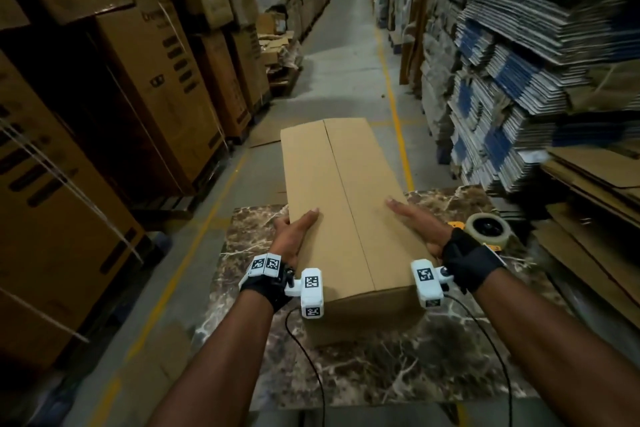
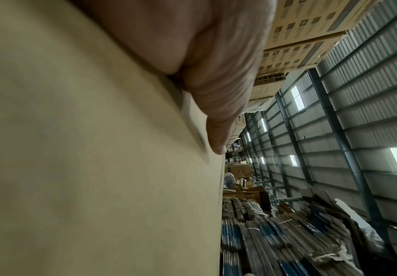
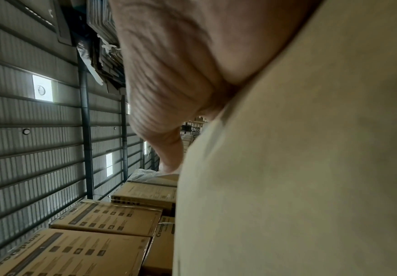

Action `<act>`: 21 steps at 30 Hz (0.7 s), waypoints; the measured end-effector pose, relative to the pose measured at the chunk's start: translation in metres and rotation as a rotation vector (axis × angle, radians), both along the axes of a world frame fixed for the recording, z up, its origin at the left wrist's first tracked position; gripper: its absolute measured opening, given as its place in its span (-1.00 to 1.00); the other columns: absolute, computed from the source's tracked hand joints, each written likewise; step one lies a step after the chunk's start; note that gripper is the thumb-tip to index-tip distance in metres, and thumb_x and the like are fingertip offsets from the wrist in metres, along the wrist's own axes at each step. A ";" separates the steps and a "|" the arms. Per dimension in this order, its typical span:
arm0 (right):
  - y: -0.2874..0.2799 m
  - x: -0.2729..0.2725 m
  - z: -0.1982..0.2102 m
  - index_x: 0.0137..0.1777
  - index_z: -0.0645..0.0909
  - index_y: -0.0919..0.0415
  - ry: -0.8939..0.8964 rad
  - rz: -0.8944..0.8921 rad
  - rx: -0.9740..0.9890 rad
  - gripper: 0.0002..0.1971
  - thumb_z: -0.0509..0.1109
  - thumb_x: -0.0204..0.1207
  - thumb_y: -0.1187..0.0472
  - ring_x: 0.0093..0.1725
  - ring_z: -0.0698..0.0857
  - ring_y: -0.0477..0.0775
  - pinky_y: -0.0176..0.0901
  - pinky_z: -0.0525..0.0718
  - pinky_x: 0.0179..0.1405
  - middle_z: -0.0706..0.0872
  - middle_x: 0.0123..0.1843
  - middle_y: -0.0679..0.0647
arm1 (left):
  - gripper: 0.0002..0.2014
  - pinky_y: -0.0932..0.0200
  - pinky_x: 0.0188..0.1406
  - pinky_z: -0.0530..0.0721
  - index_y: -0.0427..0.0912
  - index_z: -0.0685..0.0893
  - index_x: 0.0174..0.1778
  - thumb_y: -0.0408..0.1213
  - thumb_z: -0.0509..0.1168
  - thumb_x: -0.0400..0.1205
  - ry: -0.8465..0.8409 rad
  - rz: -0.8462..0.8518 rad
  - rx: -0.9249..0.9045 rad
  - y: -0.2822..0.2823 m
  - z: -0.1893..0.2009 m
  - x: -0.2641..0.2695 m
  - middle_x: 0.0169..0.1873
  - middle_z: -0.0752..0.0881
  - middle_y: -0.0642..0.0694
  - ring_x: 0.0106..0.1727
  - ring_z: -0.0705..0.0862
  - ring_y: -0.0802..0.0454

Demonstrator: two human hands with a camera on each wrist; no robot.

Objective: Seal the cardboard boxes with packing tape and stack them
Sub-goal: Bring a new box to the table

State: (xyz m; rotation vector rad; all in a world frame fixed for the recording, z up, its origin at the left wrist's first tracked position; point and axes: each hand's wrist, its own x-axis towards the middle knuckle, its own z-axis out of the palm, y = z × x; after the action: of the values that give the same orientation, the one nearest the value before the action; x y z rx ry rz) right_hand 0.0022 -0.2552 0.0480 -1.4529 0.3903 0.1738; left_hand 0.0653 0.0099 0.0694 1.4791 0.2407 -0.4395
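A long plain cardboard box (image 1: 346, 201) lies lengthwise on the marble table (image 1: 381, 367), its far end jutting past the table's far edge. Its top flaps are down and meet in a bare centre seam. My left hand (image 1: 294, 232) holds the box's left edge, thumb on top, fingers down the side. My right hand (image 1: 419, 222) holds the right edge the same way. In the left wrist view the thumb (image 2: 216, 74) lies against the box (image 2: 98, 168); in the right wrist view the thumb (image 3: 173, 74) lies on the cardboard (image 3: 310, 168). A tape roll (image 1: 487, 229) on a dispenser sits just right of my right wrist.
Tall stacks of printed cartons (image 1: 156, 80) line the left side. Piles of flattened boxes (image 1: 519, 80) fill the right. A concrete aisle with yellow lines (image 1: 398, 135) runs ahead. Loose cardboard sheets (image 1: 595, 204) lie beside the table at right.
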 end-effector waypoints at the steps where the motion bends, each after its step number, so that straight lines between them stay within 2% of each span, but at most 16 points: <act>1: 0.004 0.000 0.010 0.37 0.68 0.03 0.014 0.031 -0.013 -0.46 0.52 0.53 -0.29 0.34 0.71 0.04 0.15 0.65 0.41 0.76 0.34 -0.05 | -0.43 -0.07 -0.40 0.83 -0.15 0.36 0.35 -0.16 0.57 0.60 -0.001 0.003 0.016 0.000 -0.001 0.002 0.18 0.66 -0.29 0.00 0.78 -0.22; 2: 0.003 0.002 0.014 0.36 0.66 0.03 0.034 0.050 -0.028 -0.55 0.44 0.62 -0.23 0.23 0.70 -0.03 -0.01 0.69 0.20 0.74 0.27 -0.09 | -0.36 -0.06 -0.38 0.83 -0.16 0.33 0.41 -0.13 0.58 0.59 -0.002 -0.002 0.032 0.000 -0.004 0.004 0.26 0.64 -0.30 0.09 0.77 -0.25; 3: 0.004 0.004 0.016 0.40 0.64 0.05 0.038 0.044 -0.049 -0.55 0.40 0.66 -0.21 0.19 0.68 -0.08 -0.11 0.66 0.09 0.71 0.27 -0.10 | -0.35 -0.06 -0.33 0.83 -0.15 0.32 0.42 -0.11 0.58 0.58 -0.007 -0.006 0.057 0.002 -0.006 0.004 0.30 0.62 -0.30 0.14 0.76 -0.26; 4: 0.002 0.007 0.014 0.45 0.62 0.07 0.041 0.045 -0.056 -0.50 0.40 0.66 -0.22 0.21 0.68 -0.08 -0.13 0.65 0.08 0.70 0.31 -0.09 | -0.40 -0.06 -0.29 0.81 -0.14 0.35 0.38 -0.12 0.56 0.60 -0.016 -0.009 0.086 0.004 -0.009 0.003 0.28 0.62 -0.27 0.14 0.74 -0.21; 6: 0.002 0.009 0.009 0.52 0.57 0.10 0.003 0.063 -0.070 -0.39 0.47 0.60 -0.24 0.25 0.73 -0.01 -0.06 0.71 0.14 0.72 0.37 -0.04 | -0.59 0.02 -0.31 0.76 -0.13 0.44 0.29 -0.20 0.50 0.66 -0.048 -0.026 0.093 0.010 -0.013 0.000 0.22 0.66 -0.22 0.05 0.72 -0.09; 7: 0.002 0.009 0.004 0.55 0.53 0.11 -0.011 0.066 -0.087 -0.28 0.55 0.52 -0.28 0.27 0.75 0.03 0.04 0.74 0.22 0.73 0.39 -0.01 | -0.62 0.05 -0.31 0.73 -0.16 0.48 0.32 -0.23 0.48 0.68 -0.077 -0.054 0.091 0.014 -0.015 -0.001 0.24 0.69 -0.22 0.06 0.72 -0.07; 9: -0.003 0.007 -0.008 0.61 0.50 0.07 -0.034 0.044 -0.121 -0.03 0.66 0.28 -0.41 0.37 0.74 0.11 0.26 0.67 0.43 0.72 0.46 0.00 | -0.56 0.13 -0.27 0.67 -0.25 0.55 0.45 -0.22 0.45 0.69 -0.157 -0.143 0.139 0.022 -0.016 0.000 0.29 0.74 -0.19 0.19 0.73 -0.11; 11: -0.013 0.006 -0.031 0.68 0.42 -0.01 -0.067 0.035 -0.180 0.09 0.67 0.19 -0.47 0.52 0.63 0.13 0.34 0.54 0.55 0.59 0.61 0.01 | -0.52 0.27 -0.23 0.70 -0.28 0.56 0.51 -0.20 0.44 0.70 -0.237 -0.230 0.200 0.031 -0.017 0.002 0.25 0.76 -0.11 0.37 0.69 -0.20; 12: -0.018 0.001 -0.039 0.72 0.37 -0.05 -0.066 0.036 -0.203 0.16 0.67 0.15 -0.50 0.58 0.56 0.14 0.36 0.51 0.58 0.51 0.68 0.02 | -0.46 0.27 -0.12 0.74 -0.28 0.54 0.55 -0.15 0.46 0.69 -0.269 -0.265 0.239 0.034 -0.016 0.001 0.30 0.73 -0.12 0.43 0.66 -0.22; 13: -0.014 -0.010 -0.034 0.73 0.34 -0.09 -0.066 0.014 -0.229 0.20 0.67 0.11 -0.53 0.62 0.51 0.15 0.37 0.49 0.59 0.45 0.72 0.02 | -0.35 0.15 0.08 0.77 -0.26 0.49 0.61 -0.07 0.49 0.66 -0.289 -0.291 0.306 0.036 -0.017 0.000 0.42 0.66 -0.15 0.49 0.61 -0.23; 15: -0.006 -0.030 -0.033 0.73 0.33 -0.13 -0.070 -0.027 -0.299 0.19 0.64 0.11 -0.55 0.64 0.49 0.14 0.35 0.50 0.59 0.43 0.73 0.02 | -0.16 -0.19 0.44 0.64 -0.20 0.38 0.71 0.08 0.53 0.59 -0.335 -0.349 0.459 0.039 -0.016 -0.006 0.64 0.44 -0.19 0.59 0.50 -0.24; 16: 0.008 -0.045 -0.020 0.73 0.33 -0.14 -0.071 -0.048 -0.359 0.12 0.62 0.18 -0.51 0.63 0.49 0.14 0.32 0.50 0.60 0.44 0.72 0.01 | -0.14 -0.24 0.50 0.59 -0.17 0.36 0.72 0.10 0.54 0.57 -0.353 -0.392 0.506 0.039 -0.016 -0.009 0.68 0.37 -0.20 0.60 0.47 -0.25; 19: 0.032 -0.079 -0.009 0.76 0.29 -0.09 -0.073 -0.107 -0.520 -0.18 0.54 0.56 -0.17 0.62 0.49 0.14 0.24 0.45 0.64 0.47 0.69 0.01 | -0.15 -0.26 0.58 0.51 -0.13 0.36 0.73 0.11 0.52 0.58 -0.419 -0.489 0.613 0.040 -0.014 -0.019 0.71 0.27 -0.24 0.65 0.39 -0.29; 21: 0.041 -0.095 -0.017 0.78 0.28 0.03 -0.066 -0.190 -0.587 -0.24 0.49 0.65 -0.10 0.62 0.49 0.17 0.20 0.46 0.63 0.49 0.67 0.04 | -0.16 -0.22 0.69 0.33 -0.15 0.33 0.75 0.15 0.46 0.63 -0.496 -0.529 0.709 0.040 -0.016 -0.024 0.77 0.13 -0.26 0.74 0.23 -0.31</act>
State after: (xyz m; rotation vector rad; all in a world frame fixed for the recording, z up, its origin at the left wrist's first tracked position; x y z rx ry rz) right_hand -0.0928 -0.2140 0.0314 -1.9783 0.5505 -0.1570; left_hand 0.0414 0.0497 0.0534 2.3053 -0.4499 -0.4056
